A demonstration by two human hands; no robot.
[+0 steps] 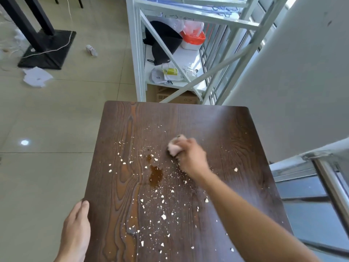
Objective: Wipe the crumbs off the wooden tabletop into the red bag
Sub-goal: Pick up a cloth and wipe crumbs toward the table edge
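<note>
A dark wooden tabletop (pixel 217 129) fills the lower middle of the view. Several pale crumbs (pixel 163 216) lie scattered over its centre and near part, around a brown liquid stain (pixel 156 175). My right hand (pixel 190 157) presses a pale pink cloth (pixel 174 147) onto the table, just right of the stain; the hand is blurred. My left hand (pixel 76 231) rests flat against the table's left edge, fingers together, holding nothing. A red bag (pixel 194 37) sits in a white bin on the shelf behind the table.
A white metal shelf rack (pixel 138 59) stands just beyond the table's far edge, with black bags and packets on it. Crumpled paper (pixel 36 76) and a black stand base (pixel 47 48) lie on the tiled floor at left. A wall and metal railing (pixel 328 176) are at right.
</note>
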